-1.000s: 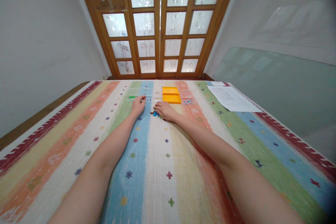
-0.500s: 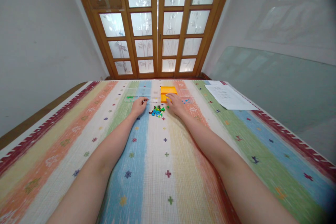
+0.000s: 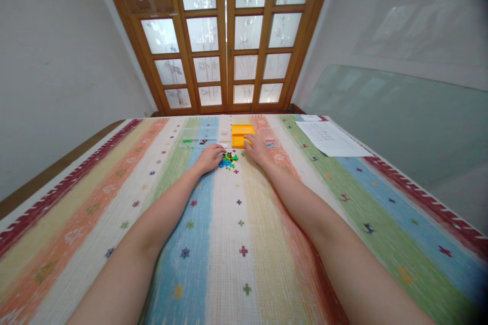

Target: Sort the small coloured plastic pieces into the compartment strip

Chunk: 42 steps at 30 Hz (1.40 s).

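A heap of small building pieces [image 3: 227, 161] in blue, green, brown and yellow lies on the striped cloth. My left hand [image 3: 209, 158] is at the heap's left edge, its fingers a little apart and reaching to the pieces. Beyond the heap stands a yellow box [image 3: 238, 141], its lid raised at the back. My right hand [image 3: 257, 149] rests by the box's right front corner with curved, parted fingers; nothing shows in them. A clear box [image 3: 194, 148] left of the yellow one holds green and brown pieces. Another clear box [image 3: 271, 144], partly behind my right hand, holds blue pieces.
A striped, patterned tablecloth [image 3: 224, 244] covers the table. Printed paper sheets [image 3: 330, 138] lie at the far right. Wooden doors with glass panes [image 3: 229, 56] stand past the far edge, and a glass-like greenish panel [image 3: 396, 111] is at the right.
My left hand has moved from above the left clear box toward me and right, to the heap. Brown pieces now show in that box. My right hand stays almost in place by the yellow box.
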Tool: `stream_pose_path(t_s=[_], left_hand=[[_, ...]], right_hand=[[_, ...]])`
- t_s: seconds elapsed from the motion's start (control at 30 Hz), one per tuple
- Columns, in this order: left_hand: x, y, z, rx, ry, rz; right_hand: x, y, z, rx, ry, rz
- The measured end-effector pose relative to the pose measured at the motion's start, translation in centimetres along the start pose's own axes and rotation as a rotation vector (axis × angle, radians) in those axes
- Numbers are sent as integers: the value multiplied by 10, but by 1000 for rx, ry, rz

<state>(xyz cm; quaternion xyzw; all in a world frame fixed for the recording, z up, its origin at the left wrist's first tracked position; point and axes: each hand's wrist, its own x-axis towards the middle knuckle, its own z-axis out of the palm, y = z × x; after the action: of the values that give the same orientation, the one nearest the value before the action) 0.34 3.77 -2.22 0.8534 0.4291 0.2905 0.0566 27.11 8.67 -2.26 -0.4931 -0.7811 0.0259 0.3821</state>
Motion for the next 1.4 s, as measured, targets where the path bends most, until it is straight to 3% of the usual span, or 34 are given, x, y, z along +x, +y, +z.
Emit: stream_pose_path(t_s=[0.37, 0.67, 0.87, 1.07, 1.2, 1.4], left_hand=[[2, 7, 6, 51, -146, 117], [1, 0, 6, 24, -126, 86], [1, -1, 8, 10, -106, 64], [1, -2, 8, 16, -101, 70], [0, -1, 7, 20, -69, 75], [0, -2, 7, 26, -61, 83]], right_hand=[[-2, -9, -4, -32, -65, -58], [-9, -26, -5, 6, -333, -222], [-9, -33, -9, 164, -449, -260], [-10, -35, -8, 141, -433, -269], [-12, -29, -2, 174, -372, -331], [-13, -22, 4, 154, -287, -298]])
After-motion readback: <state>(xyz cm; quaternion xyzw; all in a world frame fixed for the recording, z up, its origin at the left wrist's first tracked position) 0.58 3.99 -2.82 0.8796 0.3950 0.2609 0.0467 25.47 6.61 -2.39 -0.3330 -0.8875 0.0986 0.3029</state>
